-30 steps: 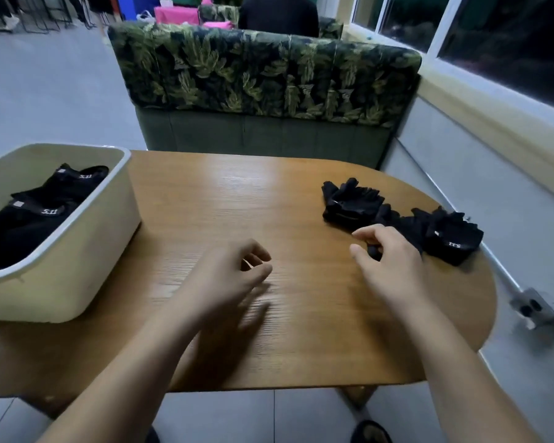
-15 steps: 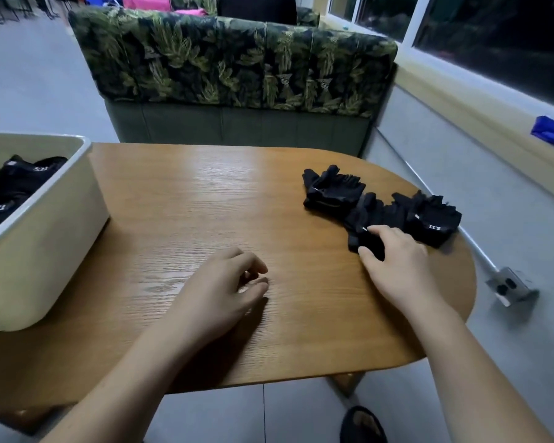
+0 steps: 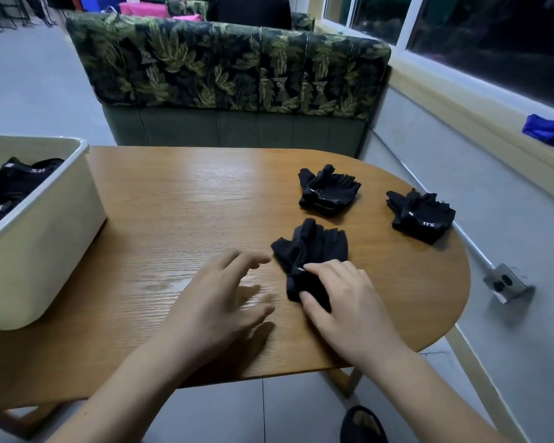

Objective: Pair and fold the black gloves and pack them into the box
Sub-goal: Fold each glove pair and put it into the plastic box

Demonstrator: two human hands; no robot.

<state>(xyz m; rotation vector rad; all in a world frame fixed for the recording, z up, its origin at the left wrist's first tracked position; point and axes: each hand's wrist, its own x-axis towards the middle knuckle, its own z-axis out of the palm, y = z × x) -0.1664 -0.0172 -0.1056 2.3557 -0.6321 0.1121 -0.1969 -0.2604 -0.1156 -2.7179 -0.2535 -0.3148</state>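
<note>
Black fabric, in three separate bundles, lies on the right half of the wooden surface (image 3: 179,212). Closest to its front edge is the near glove (image 3: 314,247), crumpled, with its finger end pointing toward the back edge. The right hand (image 3: 349,302) lies over this glove's cuff, fingertips curved onto the fabric and thumb tucked against the cuff's near side, pinching it. The left hand (image 3: 218,302) hovers just beside that glove, toward the middle of the surface, its fingers spread and loose, grasping nothing (it is a little blurred). Nearer the back edge sits the far glove (image 3: 328,195), folded into a compact bundle. At the rounded right end rests the end glove (image 3: 422,215), also folded, with white lettering on its cuff. The three bundles lie apart from one another. On the left end of the surface stands the cream box (image 3: 45,238), which holds the packed gloves (image 3: 10,187), black with the same white lettering. Behind the back edge runs a leaf-patterned sofa (image 3: 224,65). Beyond the right end, a blue cloth (image 3: 549,129) lies on the window ledge.
</note>
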